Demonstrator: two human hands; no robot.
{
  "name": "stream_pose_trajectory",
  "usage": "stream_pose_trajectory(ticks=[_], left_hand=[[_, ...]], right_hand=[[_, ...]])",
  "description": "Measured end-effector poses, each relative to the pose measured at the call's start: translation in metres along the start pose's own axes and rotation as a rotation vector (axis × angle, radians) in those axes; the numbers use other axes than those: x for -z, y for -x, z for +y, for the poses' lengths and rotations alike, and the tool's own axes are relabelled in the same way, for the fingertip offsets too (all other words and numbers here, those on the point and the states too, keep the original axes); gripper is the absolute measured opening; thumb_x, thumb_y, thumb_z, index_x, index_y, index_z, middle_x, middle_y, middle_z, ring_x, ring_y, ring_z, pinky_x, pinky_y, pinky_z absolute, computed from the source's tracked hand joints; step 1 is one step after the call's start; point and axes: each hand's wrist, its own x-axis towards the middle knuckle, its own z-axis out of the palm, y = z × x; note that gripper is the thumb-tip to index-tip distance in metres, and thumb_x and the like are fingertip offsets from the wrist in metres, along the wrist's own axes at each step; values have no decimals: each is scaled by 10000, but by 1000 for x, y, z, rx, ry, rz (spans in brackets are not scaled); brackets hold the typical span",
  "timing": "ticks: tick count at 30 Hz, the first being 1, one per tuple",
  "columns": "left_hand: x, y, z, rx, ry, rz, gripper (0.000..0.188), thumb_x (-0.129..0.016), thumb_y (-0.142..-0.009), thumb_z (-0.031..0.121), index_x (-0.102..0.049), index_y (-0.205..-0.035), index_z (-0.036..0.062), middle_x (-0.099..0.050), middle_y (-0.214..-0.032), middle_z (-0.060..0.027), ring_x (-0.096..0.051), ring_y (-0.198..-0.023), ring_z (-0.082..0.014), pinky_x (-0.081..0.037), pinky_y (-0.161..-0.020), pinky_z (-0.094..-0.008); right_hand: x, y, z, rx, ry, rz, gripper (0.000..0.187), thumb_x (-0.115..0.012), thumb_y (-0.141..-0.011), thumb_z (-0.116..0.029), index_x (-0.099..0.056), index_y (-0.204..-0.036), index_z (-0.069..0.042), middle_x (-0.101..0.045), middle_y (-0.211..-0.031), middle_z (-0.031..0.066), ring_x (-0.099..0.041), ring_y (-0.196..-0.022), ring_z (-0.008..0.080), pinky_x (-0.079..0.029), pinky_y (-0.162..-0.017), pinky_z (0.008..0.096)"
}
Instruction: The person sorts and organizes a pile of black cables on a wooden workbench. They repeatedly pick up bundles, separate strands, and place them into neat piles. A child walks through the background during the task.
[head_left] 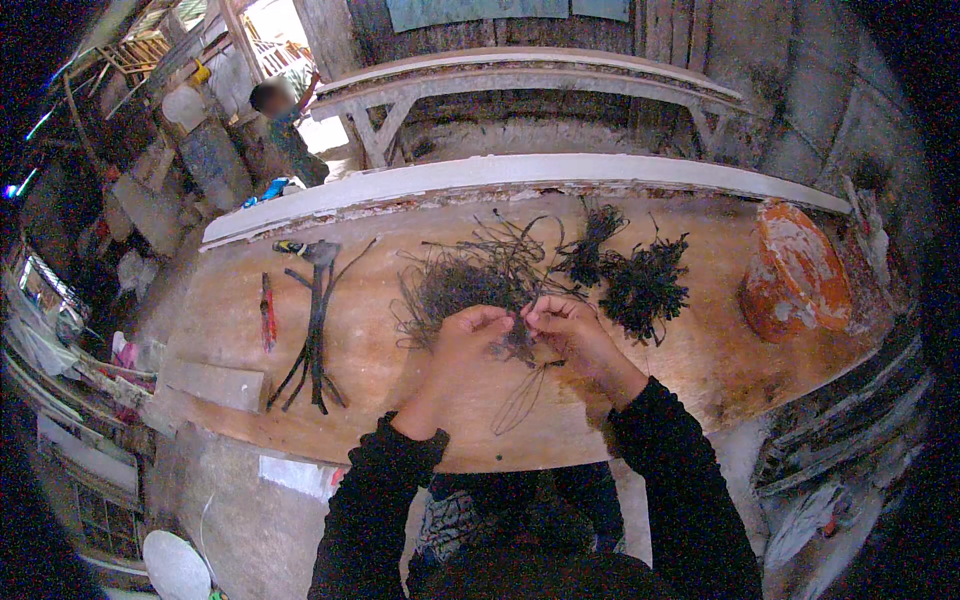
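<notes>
My left hand [468, 335] and my right hand [578, 338] meet over the middle of the table, close to each other. Thumb and fingers of both are pinched on thin dark cord, whose exact shape between the fingertips is too small to make out. Just beyond lies a tangled pile of thin dark cords [465, 275], some bent into loops. Two tied-looking black bundles, a smaller one [592, 245] and a larger one [647, 285], rest to the right of the pile. Below my right hand, a loose cord loop [520, 398] lies on the wooden tabletop [400, 440].
Long black strips [318, 340] lie at left, beside a yellow-and-black tool [290, 247] and a slim red-and-black item [268, 312]. An orange bucket [798, 270] smeared white leans at right. A white ledge [530, 172] borders the far edge. A person [295, 135] stands beyond, left.
</notes>
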Motion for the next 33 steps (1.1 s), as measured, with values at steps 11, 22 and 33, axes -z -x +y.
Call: stream_pose_trajectory(ticks=[11,22,33], left_hand=[[-3,-2,-7,-19,107,-6,179,-594,-770,166,-579,-873,21,-580,-714,-6,-517,-570,-67,-406,-471,-180],[-6,2,-6,-8,136,-34,234,-561,-786,107,-555,-983,-20,-595,-830,-61,-579,-727,-130,-504,-576,-238],[-8,7,-1,-55,121,-36,193,-570,-782,130,-579,-908,-16,-609,-793,-66,-587,-688,-136,-491,-578,-231]], right_hand=[[1,-2,20,19,74,57,86,-602,-746,-73,-520,-720,-77,-519,-682,-36,-455,-598,41,-358,-523,182],[0,-2,17,87,227,119,55,-591,-749,-74,-550,-770,-45,-563,-721,5,-506,-673,86,-406,-628,217],[0,-3,27,225,324,143,90,-593,-738,-63,-508,-711,-51,-528,-691,-2,-493,-650,81,-405,-596,206]])
